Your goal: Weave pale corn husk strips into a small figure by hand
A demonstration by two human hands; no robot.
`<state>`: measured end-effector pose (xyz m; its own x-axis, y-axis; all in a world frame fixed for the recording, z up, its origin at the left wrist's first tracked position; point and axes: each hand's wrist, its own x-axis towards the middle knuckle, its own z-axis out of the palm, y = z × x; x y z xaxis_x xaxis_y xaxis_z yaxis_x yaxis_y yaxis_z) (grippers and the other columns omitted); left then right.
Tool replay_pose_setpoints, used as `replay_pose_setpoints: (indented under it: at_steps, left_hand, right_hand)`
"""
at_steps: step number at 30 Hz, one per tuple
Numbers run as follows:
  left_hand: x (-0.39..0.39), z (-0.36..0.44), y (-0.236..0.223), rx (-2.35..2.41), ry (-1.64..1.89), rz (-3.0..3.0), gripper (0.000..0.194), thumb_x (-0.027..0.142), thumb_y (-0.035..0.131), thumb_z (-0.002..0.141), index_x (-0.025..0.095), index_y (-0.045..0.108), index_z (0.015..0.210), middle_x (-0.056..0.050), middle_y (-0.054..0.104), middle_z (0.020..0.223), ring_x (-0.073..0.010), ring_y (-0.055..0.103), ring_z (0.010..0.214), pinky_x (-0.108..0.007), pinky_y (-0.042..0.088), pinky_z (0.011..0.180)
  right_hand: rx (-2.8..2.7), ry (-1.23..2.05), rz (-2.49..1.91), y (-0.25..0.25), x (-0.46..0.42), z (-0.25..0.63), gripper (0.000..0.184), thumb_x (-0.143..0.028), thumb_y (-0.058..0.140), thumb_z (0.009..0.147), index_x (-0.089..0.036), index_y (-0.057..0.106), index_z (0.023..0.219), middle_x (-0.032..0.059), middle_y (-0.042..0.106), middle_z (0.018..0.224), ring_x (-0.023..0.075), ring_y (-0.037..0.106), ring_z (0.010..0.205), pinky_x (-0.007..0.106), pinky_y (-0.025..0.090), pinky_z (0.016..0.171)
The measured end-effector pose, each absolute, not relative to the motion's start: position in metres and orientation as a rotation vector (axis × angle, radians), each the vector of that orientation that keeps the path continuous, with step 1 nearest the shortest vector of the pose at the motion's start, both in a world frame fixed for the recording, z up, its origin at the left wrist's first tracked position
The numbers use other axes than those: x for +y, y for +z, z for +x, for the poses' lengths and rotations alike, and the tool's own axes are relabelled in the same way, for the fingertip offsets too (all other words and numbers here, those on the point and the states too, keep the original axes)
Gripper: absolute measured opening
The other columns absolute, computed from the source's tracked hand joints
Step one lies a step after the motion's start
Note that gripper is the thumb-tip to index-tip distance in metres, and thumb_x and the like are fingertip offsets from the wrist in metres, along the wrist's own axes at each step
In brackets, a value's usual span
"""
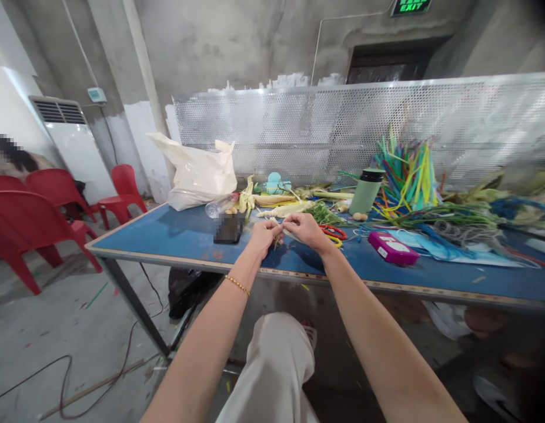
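Above the front of the blue table (140,238), my left hand (264,235) and my right hand (305,229) meet with fingertips pinched close together. A pale strip that looks like corn husk (291,235) shows between them, partly covered by my fingers. Just behind lie more pale corn husks (285,210) and a bunch of green leafy stalks (318,212). Beside my right hand are scissors with red handles (333,231) and a yellow-handled pair (335,241). A dark phone (228,228) lies to the left of my left hand.
A white plastic bag (201,173) and a clear bottle (217,207) stand left. Rightward are a green tumbler (366,192), colourful strips (413,179), a purple box (392,248) and coiled cords (460,229). Perforated metal panels (263,126) back the table; red chairs (38,217) stand left, near a person.
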<state>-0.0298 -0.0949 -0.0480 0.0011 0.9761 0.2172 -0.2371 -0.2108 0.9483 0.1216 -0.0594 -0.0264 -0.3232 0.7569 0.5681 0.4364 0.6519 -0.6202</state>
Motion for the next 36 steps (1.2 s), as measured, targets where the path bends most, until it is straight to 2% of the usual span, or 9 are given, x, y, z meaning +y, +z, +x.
replay_pose_setpoints:
  at_steps: [6,19,29,32,36]
  left_hand:
    - [-0.093,-0.0292,-0.052,0.958,1.473,1.265,0.031,0.025,0.082,0.071,0.015,0.056,0.057,-0.001,0.06,0.051,-0.0088,0.048,0.042,-0.022,0.033,0.046]
    - [-0.0909,-0.0281,-0.0534,0.969,1.499,1.213,0.031,0.023,0.083,0.068,0.015,0.056,0.055,0.0,0.058,0.051,-0.0067,0.042,0.043,-0.022,0.032,0.047]
    - [-0.0941,-0.0309,-0.0469,0.818,1.412,1.101,0.033,0.039,0.076,0.081,0.012,0.063,0.068,-0.006,0.066,0.063,-0.0106,0.056,0.046,-0.025,0.045,0.05]
    - [-0.0955,-0.0307,-0.0464,0.825,1.404,1.133,0.033,0.039,0.081,0.076,0.011,0.064,0.07,-0.005,0.067,0.066,-0.0109,0.057,0.046,-0.025,0.046,0.05]
    - [-0.096,-0.0306,-0.0473,0.872,1.411,1.182,0.031,0.031,0.085,0.07,0.012,0.062,0.065,-0.003,0.065,0.061,-0.0115,0.058,0.045,-0.023,0.04,0.047]
  right_hand:
    - [-1.98,0.395,-0.99,-0.0285,-0.0547,0.1245,0.014,-0.026,0.062,0.07,-0.017,0.071,0.066,0.001,0.067,0.062,0.0163,0.056,0.062,0.028,0.04,0.063]
    - [-1.959,0.409,-0.991,-0.0294,-0.0549,0.1241,0.013,-0.025,0.061,0.071,-0.017,0.07,0.066,0.0006,0.067,0.062,0.0167,0.057,0.062,0.028,0.041,0.063]
    - [-1.973,0.437,-0.95,-0.0274,-0.0593,0.1241,0.015,-0.029,0.059,0.077,-0.017,0.067,0.069,0.0021,0.067,0.066,0.0168,0.056,0.065,0.029,0.043,0.066]
    - [-1.978,0.436,-0.945,-0.027,-0.0595,0.1243,0.015,-0.029,0.059,0.077,-0.018,0.066,0.069,0.0017,0.066,0.065,0.0166,0.055,0.065,0.028,0.042,0.064]
    - [-1.988,0.394,-0.95,-0.0276,-0.059,0.1238,0.014,-0.028,0.059,0.076,-0.018,0.067,0.068,0.0008,0.064,0.063,0.0158,0.053,0.063,0.028,0.04,0.063]
